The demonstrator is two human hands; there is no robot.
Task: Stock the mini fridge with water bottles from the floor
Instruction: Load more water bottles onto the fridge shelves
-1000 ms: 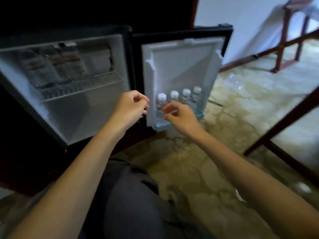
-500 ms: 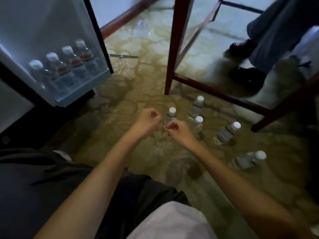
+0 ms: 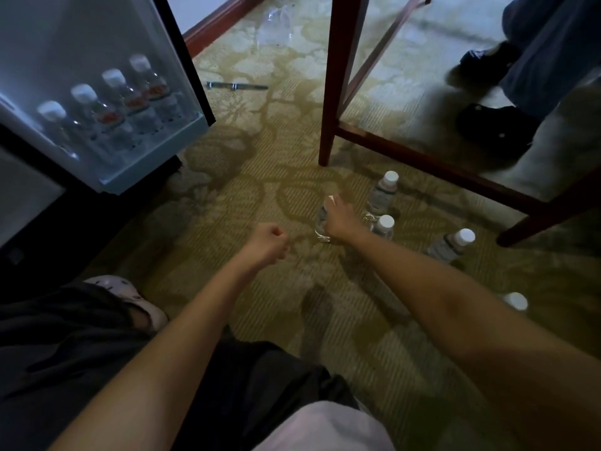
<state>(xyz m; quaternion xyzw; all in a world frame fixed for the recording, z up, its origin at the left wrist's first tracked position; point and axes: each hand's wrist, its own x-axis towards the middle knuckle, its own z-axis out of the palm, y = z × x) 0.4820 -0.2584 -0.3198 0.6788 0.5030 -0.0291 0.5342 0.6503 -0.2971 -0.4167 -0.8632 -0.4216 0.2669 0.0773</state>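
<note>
Several clear water bottles with white caps stand or lie on the patterned carpet. My right hand [image 3: 338, 218] grips the nearest upright bottle [image 3: 321, 227] from above, hiding most of its cap. Two more upright bottles [image 3: 383, 192] [image 3: 383, 226] stand just right of it; another bottle [image 3: 450, 245] lies tilted further right, and a cap [image 3: 515, 301] peeks out behind my right forearm. My left hand [image 3: 268, 242] hovers over the carpet as a fist, holding nothing. The open fridge door shelf [image 3: 156, 164] at upper left holds several bottles [image 3: 107, 109].
A dark wooden table leg [image 3: 335, 92] and its low crossbar [image 3: 439, 170] stand just behind the floor bottles. Another person's shoes [image 3: 494, 125] are beyond the crossbar. Crumpled clear plastic [image 3: 274, 27] and a thin rod [image 3: 237, 86] lie on the carpet farther off.
My view swung from the fridge door down to the floor. My right hand reached forward and took hold of the nearest bottle; my left hand drew back to the left.
</note>
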